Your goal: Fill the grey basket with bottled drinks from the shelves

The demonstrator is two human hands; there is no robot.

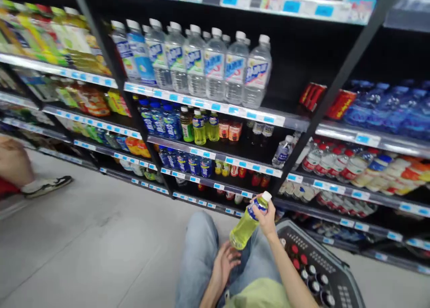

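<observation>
My right hand (265,216) is wrapped round the upper part of a yellow-green drink bottle (244,229) with a white cap and a blue label. The bottle is tilted, its cap up and to the right, held over my knees. Close to its base lies my left hand (225,262), palm up with fingers apart; whether the fingertips touch the bottle I cannot tell. Similar yellow-green bottles (199,131) stand on the shelf in front of me, beside a bottle with a green label (187,125) and several blue-capped bottles (155,119).
Right of my legs stands a dark basket (331,272) holding several bottles with red, black and white caps. Shelving (215,154) with price tags runs across the front. Clear bottles (215,66) line a higher shelf. Another person's leg and shoe (47,185) show at the left.
</observation>
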